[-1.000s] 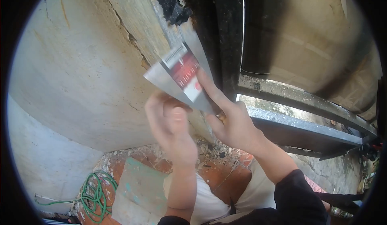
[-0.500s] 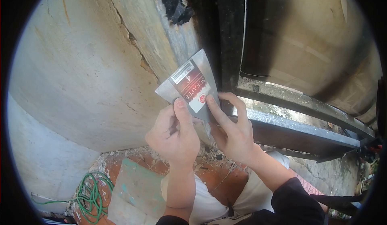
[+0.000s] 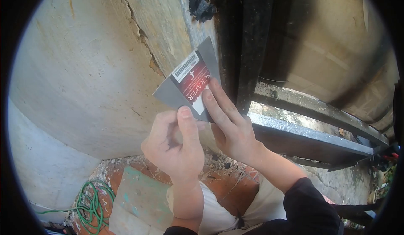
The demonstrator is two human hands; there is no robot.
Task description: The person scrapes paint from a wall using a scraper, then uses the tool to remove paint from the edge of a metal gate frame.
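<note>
A metal scraper with a wide blade is held up in front of the wall, its edge pointing up and left. On the blade is a red and white label with a barcode and a "4". My left hand grips the lower left of the scraper, thumb on its face and fingers curled behind. Two fingers of my right hand lie on the label and the blade's right part; its other fingers are partly hidden behind. The handle is hidden by the hands.
A cracked, peeling wall rises at the left and centre. Dark metal framing runs along the right. On the debris-strewn tiled floor are a green hose and a stained board near my legs.
The scraper and both hands have shifted slightly left in view. My right hand's fingers have moved from the blade's right edge further onto the label, closer together.
</note>
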